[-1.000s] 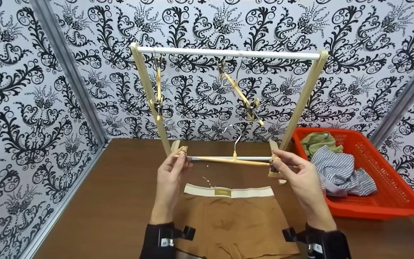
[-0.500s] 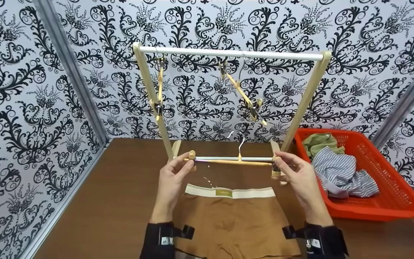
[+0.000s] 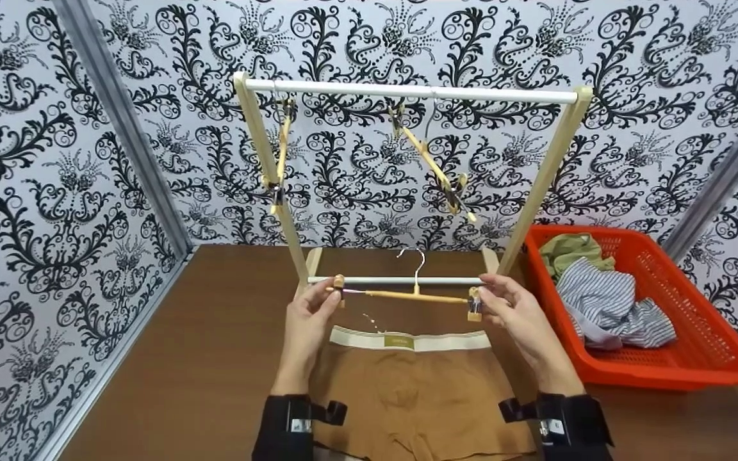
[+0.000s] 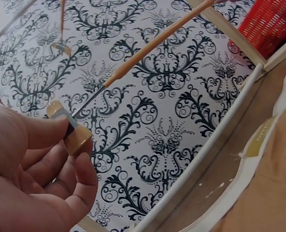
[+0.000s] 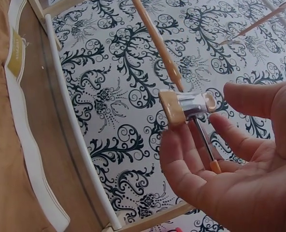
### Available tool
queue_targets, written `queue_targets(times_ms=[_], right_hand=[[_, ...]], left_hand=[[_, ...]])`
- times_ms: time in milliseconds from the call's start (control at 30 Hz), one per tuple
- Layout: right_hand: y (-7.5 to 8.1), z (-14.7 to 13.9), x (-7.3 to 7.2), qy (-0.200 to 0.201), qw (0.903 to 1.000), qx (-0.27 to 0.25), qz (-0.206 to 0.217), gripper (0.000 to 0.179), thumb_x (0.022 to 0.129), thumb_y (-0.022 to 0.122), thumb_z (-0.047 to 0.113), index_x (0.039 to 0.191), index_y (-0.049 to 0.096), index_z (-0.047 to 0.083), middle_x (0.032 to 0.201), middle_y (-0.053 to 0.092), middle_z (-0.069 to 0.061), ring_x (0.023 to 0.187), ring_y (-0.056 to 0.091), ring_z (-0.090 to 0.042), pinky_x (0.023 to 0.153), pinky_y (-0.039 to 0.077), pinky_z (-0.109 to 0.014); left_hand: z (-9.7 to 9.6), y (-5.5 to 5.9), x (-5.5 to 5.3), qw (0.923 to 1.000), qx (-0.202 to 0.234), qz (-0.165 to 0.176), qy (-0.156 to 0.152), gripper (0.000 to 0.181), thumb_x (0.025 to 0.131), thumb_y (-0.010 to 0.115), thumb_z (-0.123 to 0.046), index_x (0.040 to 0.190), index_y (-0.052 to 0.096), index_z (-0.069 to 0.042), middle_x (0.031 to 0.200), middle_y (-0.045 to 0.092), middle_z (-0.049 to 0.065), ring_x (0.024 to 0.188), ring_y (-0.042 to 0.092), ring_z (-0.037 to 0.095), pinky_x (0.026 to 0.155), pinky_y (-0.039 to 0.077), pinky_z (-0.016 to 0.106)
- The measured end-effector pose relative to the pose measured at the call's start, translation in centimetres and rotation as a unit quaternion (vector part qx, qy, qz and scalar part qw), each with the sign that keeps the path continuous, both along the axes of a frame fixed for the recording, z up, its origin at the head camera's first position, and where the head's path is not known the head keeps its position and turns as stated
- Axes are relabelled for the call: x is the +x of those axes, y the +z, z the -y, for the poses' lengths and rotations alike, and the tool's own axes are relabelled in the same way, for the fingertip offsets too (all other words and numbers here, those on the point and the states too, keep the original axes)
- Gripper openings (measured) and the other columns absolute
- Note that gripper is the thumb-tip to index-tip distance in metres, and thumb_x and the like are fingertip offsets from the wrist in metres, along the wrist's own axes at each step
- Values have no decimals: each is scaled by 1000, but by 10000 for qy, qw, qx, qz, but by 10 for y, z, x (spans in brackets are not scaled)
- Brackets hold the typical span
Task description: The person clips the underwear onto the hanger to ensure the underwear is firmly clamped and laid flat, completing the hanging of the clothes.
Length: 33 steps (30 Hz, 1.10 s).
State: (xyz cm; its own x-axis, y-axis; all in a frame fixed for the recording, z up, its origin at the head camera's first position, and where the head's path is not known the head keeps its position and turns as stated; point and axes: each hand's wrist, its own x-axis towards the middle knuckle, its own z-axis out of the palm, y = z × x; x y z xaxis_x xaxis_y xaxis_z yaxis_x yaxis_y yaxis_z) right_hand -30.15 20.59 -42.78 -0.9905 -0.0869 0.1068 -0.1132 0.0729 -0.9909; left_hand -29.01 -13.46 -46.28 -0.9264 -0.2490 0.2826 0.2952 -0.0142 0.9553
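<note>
A wooden clip hanger [image 3: 396, 294] with a metal hook is held between both hands, above brown boxer briefs [image 3: 401, 384] with a cream waistband. My left hand [image 3: 308, 314] pinches its left clip [image 4: 68, 125] between thumb and fingers. My right hand [image 3: 513, 314] is around the hanger's right end. In the right wrist view, its fingers curl behind the right clip [image 5: 177, 107] and the bar's tip, while the thumb stands off the clip's lever. The hanger's right side dips slightly lower than its left. The briefs lie spread on the brown table, waistband away from me.
A wooden rack [image 3: 555, 160] with a white top rail [image 3: 369, 89] stands behind the hands; two more clip hangers [image 3: 282, 150] hang from it. To the right, a red basket [image 3: 670, 378] holds a striped garment [image 3: 599, 301] and a green one [image 3: 574, 253]. Patterned walls enclose the table.
The hanger's right end has come down and slightly left along with my right hand. The right thumb has eased off the clip. My left hand keeps its pinch.
</note>
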Motion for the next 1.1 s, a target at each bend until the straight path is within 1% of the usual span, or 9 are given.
queue_targets(times_ms=[100, 267, 400, 533, 700, 767, 867, 967, 1100], right_hand=[[-2, 0, -2, 42, 10000, 12, 39, 48, 102, 62, 14, 143, 47, -4, 125, 57, -20, 101, 63, -21, 86, 56, -34], [-9, 0, -5, -75, 9996, 271, 97, 48, 102, 62, 18, 144, 48, -3, 137, 53, -23, 110, 57, -23, 88, 53, -29], [-17, 2, -9, -131, 9986, 492, 129, 48, 102, 63, 18, 143, 50, -4, 137, 54, -24, 114, 56, -29, 87, 52, -27], [-24, 5, -12, -155, 9971, 746, 44, 48, 102, 64, 17, 142, 52, -5, 134, 57, -23, 118, 55, -33, 92, 50, -30], [-28, 7, -14, -62, 9945, 1047, -38, 51, 102, 63, 16, 145, 48, -7, 134, 54, -23, 128, 51, -35, 98, 45, -25], [-30, 8, -15, 1, 9939, 1102, 11, 53, 102, 62, 16, 147, 45, -7, 137, 52, -25, 130, 50, -37, 101, 44, -29], [-34, 9, -17, 65, 9928, 1192, 91, 55, 103, 61, 17, 148, 43, -7, 143, 49, -27, 129, 51, -39, 106, 42, -40], [-37, 10, -19, 134, 9921, 1232, 174, 56, 103, 60, 17, 150, 40, -6, 146, 48, -27, 126, 53, -38, 108, 39, -47], [-40, 12, -21, 177, 9922, 1210, 257, 57, 103, 61, 17, 151, 39, -7, 146, 47, -28, 128, 49, -38, 109, 36, -47]], left_hand=[[-3, -5, -2, 9999, 48, 143, -46, 31, 95, 69, -2, 123, 66, 9, 93, 70, 14, 81, 66, 15, 71, 48, 22], [-9, -12, -3, 9988, -87, 400, -287, 32, 96, 67, -1, 125, 63, 13, 92, 70, 17, 80, 64, 15, 69, 49, 20], [-13, -18, -4, 9977, -563, 313, -221, 31, 96, 65, 2, 125, 63, 15, 97, 70, 24, 83, 63, 17, 71, 49, 20], [-15, -24, -5, 9939, -1076, 219, -83, 31, 95, 63, 6, 124, 62, 16, 98, 70, 25, 85, 64, 23, 72, 49, 23], [-16, -30, -6, 9865, -1590, 295, -262, 34, 96, 59, 6, 128, 58, 16, 103, 70, 24, 93, 66, 32, 80, 54, 35], [-16, -32, -7, 9835, -1731, 353, -377, 36, 97, 57, 4, 131, 56, 16, 108, 69, 25, 100, 66, 36, 87, 54, 43], [-15, -35, -7, 9804, -1834, 543, -475, 37, 99, 55, 3, 134, 54, 15, 114, 67, 26, 110, 63, 39, 96, 49, 51], [-14, -37, -8, 9775, -1876, 813, -521, 39, 100, 54, 2, 137, 52, 13, 119, 65, 26, 116, 60, 40, 100, 46, 53], [-13, -39, -10, 9764, -1818, 987, -627, 41, 100, 52, 3, 140, 48, 14, 122, 64, 27, 118, 58, 41, 102, 44, 54]])
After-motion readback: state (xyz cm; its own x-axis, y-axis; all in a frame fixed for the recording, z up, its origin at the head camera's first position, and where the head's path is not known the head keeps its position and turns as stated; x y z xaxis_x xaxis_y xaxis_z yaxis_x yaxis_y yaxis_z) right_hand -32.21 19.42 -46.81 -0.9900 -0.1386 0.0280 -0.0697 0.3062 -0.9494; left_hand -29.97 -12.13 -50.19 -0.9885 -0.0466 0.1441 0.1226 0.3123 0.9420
